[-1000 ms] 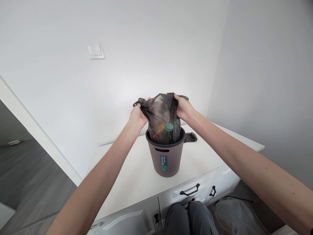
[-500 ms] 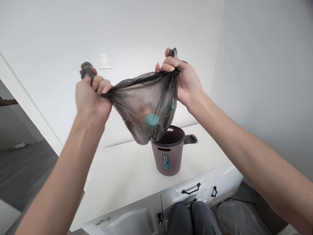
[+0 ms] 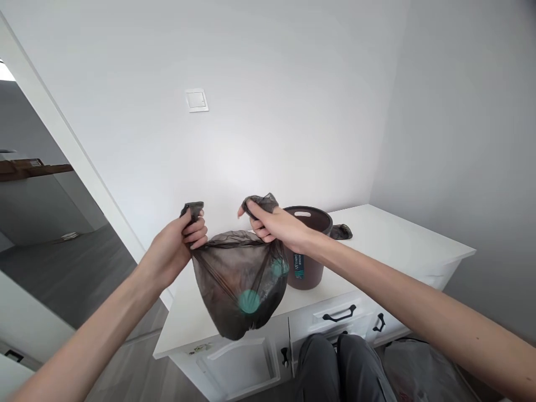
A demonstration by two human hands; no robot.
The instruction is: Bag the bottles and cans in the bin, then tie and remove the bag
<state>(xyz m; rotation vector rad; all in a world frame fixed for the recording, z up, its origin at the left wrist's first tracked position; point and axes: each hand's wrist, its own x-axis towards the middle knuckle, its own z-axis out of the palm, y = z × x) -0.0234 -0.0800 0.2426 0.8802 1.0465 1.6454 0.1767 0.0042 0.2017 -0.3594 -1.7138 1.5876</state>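
Observation:
A dark see-through rubbish bag [image 3: 238, 290] hangs between my hands, full, with a teal round lid showing through it. My left hand [image 3: 176, 248] is closed on the bag's left handle. My right hand [image 3: 274, 226] is closed on the right handle. The bag hangs over the near left part of the white cabinet top [image 3: 389, 240]. Behind my right wrist stands a small brown bin [image 3: 310, 251], upright and without its bag.
A crumpled dark bag piece [image 3: 341, 230] lies on the top beside the bin. White drawers with black handles [image 3: 340, 315] sit below. My knees [image 3: 335, 368] are at the cabinet front. A clear bag [image 3: 412, 371] lies on the floor at right. A light switch [image 3: 196, 100] is on the wall.
The bag was lifted out of the bin, raised high, then brought down and left, in front of the bin. My hands have come closer together.

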